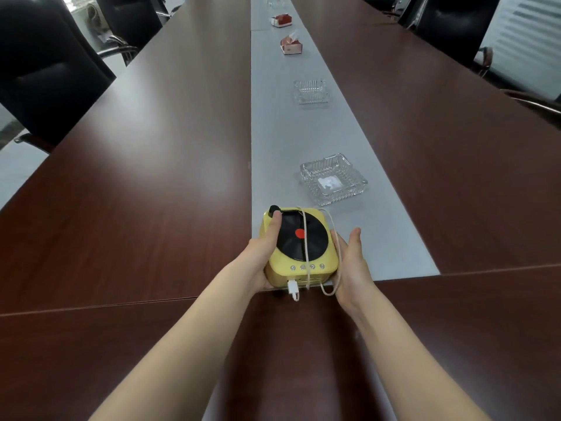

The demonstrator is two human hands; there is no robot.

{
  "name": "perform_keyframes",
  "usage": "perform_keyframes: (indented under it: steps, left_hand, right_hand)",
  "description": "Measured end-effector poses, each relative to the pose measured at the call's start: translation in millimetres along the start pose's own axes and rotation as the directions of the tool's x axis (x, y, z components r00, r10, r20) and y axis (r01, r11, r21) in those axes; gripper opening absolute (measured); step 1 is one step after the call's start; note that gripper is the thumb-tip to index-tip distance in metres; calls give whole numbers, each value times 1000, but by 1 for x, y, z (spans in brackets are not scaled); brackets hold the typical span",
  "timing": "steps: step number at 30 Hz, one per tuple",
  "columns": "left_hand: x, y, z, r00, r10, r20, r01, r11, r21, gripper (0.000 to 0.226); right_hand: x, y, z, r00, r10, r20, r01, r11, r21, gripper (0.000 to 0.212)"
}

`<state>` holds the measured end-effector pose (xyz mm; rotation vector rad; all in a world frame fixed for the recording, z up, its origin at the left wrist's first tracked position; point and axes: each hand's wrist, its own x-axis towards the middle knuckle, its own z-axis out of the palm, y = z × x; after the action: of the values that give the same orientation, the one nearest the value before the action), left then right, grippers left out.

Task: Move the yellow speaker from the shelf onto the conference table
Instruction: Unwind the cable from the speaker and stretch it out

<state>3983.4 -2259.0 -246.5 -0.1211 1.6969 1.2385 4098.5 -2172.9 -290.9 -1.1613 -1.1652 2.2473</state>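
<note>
The yellow speaker [300, 247] sits at the near end of the grey strip [303, 141] that runs down the middle of the dark brown conference table [151, 147], with its front edge right where the strip meets the brown wood. Its top carries a black disc with a red centre, a small black knob at the far left corner and a row of little round buttons along the near edge. A white cable [306, 253] is looped over the top and down the right side, and its white plug hangs at the front face.

The left hand [261, 256] has hold of the speaker's left side: the thumb lies along the top edge beside the knob and the palm presses the side, while the fingers are hidden beneath or behind the box. The right hand [352, 262] is open and flat, fingers straight, its palm turned toward the speaker's right side; it lies against the cable there, but whether it presses the casing itself cannot be told.

Just beyond the speaker on the grey strip stands a glass ashtray [334, 179], and a second ashtray [311, 91] lies farther along. Two red and white tissue boxes [291, 45] sit farther still. Black office chairs [45, 65] stand along both sides of the table
</note>
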Motion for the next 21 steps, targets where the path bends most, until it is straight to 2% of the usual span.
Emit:
perform_keyframes:
  steps: [2, 4, 6, 11, 17, 21]
  left_hand:
    - [-2, 2, 4, 1000, -6, 17, 7, 999, -48, 107]
    - [0, 3, 7, 1000, 22, -17, -23, 1000, -16, 118]
    - [1, 0, 8, 997, 70, -42, -69, 997, 20, 114]
    - [14, -14, 5, 991, 116, -66, -120, 991, -54, 77]
    - [22, -22, -1, 993, 97, -65, -103, 990, -101, 90]
    - [24, -25, -3, 994, 107, -33, -111, 973, -204, 82]
  right_hand:
    - [-2, -1, -2, 1000, -3, 11, 3, 999, 34, 70]
    - [-4, -3, -3, 1000, -5, 20, 4, 999, 55, 69]
    - [-5, -3, -5, 1000, -5, 27, 4, 998, 61, 69]
    - [-7, -3, 1, 1000, 1, -16, 0, 1000, 31, 64]
    - [-10, -7, 9, 999, 2, -45, -4, 998, -62, 55]
    - [-13, -12, 16, 998, -8, -58, 0, 990, -138, 57]
